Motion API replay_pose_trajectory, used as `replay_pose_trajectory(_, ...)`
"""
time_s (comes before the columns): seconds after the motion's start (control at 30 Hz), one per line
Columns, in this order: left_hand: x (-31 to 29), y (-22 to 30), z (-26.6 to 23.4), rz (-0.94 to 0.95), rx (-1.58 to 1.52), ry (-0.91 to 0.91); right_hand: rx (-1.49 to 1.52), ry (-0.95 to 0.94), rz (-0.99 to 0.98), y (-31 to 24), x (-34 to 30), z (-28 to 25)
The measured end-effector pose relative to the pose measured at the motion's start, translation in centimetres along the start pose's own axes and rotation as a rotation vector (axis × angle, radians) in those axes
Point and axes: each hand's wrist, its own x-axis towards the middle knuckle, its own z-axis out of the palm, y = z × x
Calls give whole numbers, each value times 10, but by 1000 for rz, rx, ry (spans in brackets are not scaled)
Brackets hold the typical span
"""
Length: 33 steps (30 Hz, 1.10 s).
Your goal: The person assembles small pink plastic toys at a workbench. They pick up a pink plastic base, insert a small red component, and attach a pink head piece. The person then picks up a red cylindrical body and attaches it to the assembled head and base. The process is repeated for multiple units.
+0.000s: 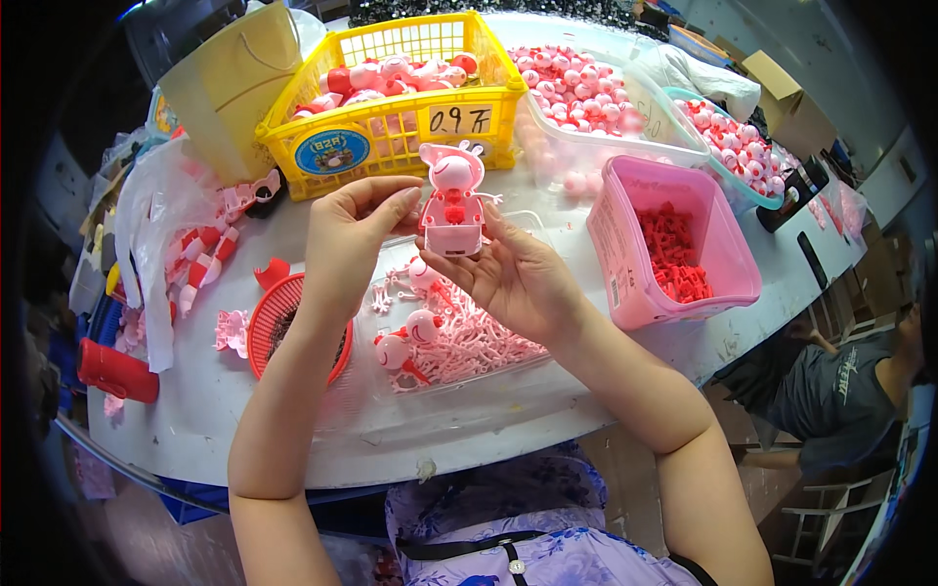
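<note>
A pink toy pig figure (455, 176) is held upright above the table, its body showing an open hollow with red parts inside. My right hand (523, 278) grips it by the lower body, and one thin pink arm sticks out on that side. Thumb and forefinger of my left hand (357, 230) are pinched together at the figure's left side; whatever is between them is too small to make out. Under both hands lies a clear tray (469, 376) of thin pink arm pieces, with several pink-and-red heads (422, 327) on top.
A yellow basket (391, 146) of pink-and-red parts stands at the back. Clear tub (674, 146) and teal-rimmed tub (772, 202) hold heads. A pink bin (625, 254) contains red pieces. Left are a red round basket (256, 337) and red cylinder (119, 371). Another person (840, 391) sits right.
</note>
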Motion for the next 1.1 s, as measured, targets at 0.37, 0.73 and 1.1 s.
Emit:
replay_pose_trajectory(0.37, 2, 5, -6, -27, 222, -217, 19, 17, -70, 1, 3, -8)
replay_pose_trajectory(0.73, 1, 9, -5, -39, 318, -217, 38, 22, -52, 2, 4, -10)
replay_pose_trajectory(1.1, 2, 17, -11, -102, -243, -22, -19, -28, -89, 0, 2, -5)
